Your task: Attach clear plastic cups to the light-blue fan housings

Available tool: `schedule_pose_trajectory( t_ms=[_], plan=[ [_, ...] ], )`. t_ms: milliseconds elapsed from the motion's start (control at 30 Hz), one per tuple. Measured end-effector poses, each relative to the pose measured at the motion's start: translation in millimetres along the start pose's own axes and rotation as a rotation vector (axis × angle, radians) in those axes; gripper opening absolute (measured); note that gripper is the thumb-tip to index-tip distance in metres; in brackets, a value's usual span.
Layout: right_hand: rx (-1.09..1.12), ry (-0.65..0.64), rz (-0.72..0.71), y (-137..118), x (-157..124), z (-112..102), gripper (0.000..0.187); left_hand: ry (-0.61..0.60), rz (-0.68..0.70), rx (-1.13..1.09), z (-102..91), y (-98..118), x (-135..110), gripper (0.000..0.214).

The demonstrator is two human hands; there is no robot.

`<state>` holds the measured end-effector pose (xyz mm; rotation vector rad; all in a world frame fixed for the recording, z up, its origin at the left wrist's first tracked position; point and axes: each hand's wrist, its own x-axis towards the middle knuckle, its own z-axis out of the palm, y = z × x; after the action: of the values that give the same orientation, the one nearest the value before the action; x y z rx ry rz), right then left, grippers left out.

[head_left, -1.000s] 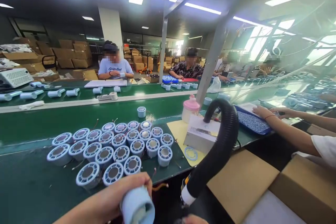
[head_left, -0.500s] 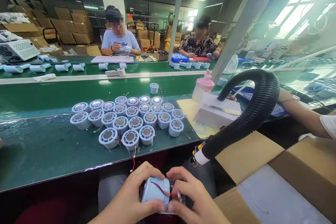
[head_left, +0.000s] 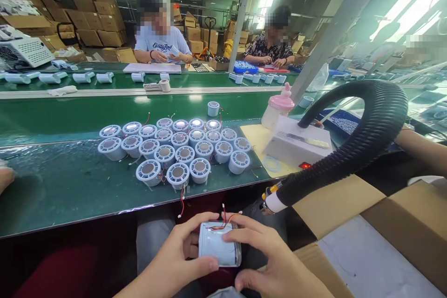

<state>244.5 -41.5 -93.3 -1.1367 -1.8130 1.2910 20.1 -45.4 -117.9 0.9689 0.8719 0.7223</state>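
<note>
Our desk (head_left: 70, 186) runs across in front of us, green-topped. Open cardboard box (head_left: 338, 200) sits at right, below the desk edge. On the desk we have a tight cluster of round light-blue units (head_left: 185, 154), flat faces up. Black corrugated hose (head_left: 387, 121) arcs up out of a white box (head_left: 296, 146) and drops to a nozzle (head_left: 274, 202) just beyond the right hand (head_left: 272, 251). That hand is only partly on: fingertips touch the right part of the held unit (head_left: 216, 244), thumb clear below it, so no full grip from that side. Left hand (head_left: 174, 251) is grasping the unit, thumb on the near side, index along the top. Unit sits between our hands, off the desk, clear rim (head_left: 239, 253) at its right end. Smallest item, biggest change: half a second ago the wires (head_left: 224, 212) lay across the side facing us with right fingers at them; now they stick up at the top, and the right thumb is off. We read that as unit rotated, wires off the near face, left hand carrying the hold.
</note>
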Motion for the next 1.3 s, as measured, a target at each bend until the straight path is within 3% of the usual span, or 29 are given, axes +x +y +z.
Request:
schedule_pose_trajectory(
  t_ms=[67, 167, 300, 533, 800, 1300],
  plan=[
    [-0.148, -0.042, -0.102, 1, -4, 0, 0.048, -0.029, -0.031, -0.105, 2.0, 1, -1, 0.067],
    [-0.157, -0.033, -0.149, 0, -8, 0, 0.045, -0.024, -0.058, -0.018, 1.2, 3, -6, 0.077],
    [-0.064, -0.014, -0.077, -3, -12, 0, 0.046, -0.003, -0.023, 0.258, -4.5, 9, -14, 0.082],
    [0.204, -0.026, 0.136, 0, -18, 2, 0.053, -0.058, -0.004, 0.467, -6.5, 19, -22, 0.078],
    [0.424, -0.119, 0.239, -5, -16, 0, 0.057, -0.085, -0.007, 0.543, -2.4, 25, -22, 0.077],
    [0.780, -0.152, 0.398, -7, -11, 12, 0.061, -0.106, 0.052, 0.612, -2.4, 29, -25, 0.074]
  ],
)
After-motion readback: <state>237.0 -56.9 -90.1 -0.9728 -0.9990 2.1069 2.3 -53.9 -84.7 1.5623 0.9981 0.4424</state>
